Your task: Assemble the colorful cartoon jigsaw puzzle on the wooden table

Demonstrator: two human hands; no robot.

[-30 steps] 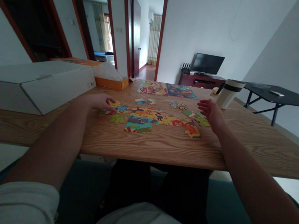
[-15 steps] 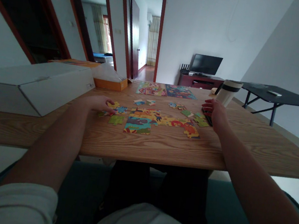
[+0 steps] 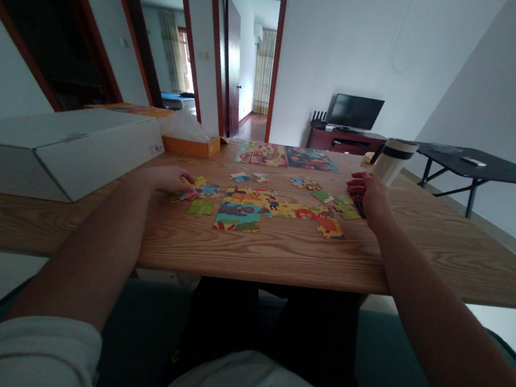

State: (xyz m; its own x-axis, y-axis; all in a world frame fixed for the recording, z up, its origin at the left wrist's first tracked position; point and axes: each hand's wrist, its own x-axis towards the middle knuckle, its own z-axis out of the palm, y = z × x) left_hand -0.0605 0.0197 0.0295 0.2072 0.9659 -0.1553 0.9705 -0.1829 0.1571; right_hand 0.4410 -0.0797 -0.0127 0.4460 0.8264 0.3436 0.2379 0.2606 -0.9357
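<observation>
The left hand (image 3: 168,178) lies curled over a loose cluster of colourful cardboard jigsaw pieces (image 3: 198,189) on the left of the tabletop, its fingertips down on them. Whether it is actually pinching a piece cannot be told from here. Just nearer lies a separate green jigsaw piece (image 3: 201,207). The right hand (image 3: 367,197) is half-closed, fingers loosely bent, and rests on a small dark object (image 3: 359,208) that it mostly hides. Bright green jigsaw pieces (image 3: 346,210) lie just beside it. Between the hands sits a joined, irregular section of yellow and blue puzzle (image 3: 256,203), with small loose pieces (image 3: 305,183) scattered farther off. All of this lies on a long light-wood table (image 3: 253,260). At the far edge lie two illustrated picture cards (image 3: 262,154), and a white-and-black tumbler (image 3: 392,161) stands at the far right. A large white cardboard box (image 3: 90,157) and an orange tissue box (image 3: 190,144) sit to the left.
</observation>
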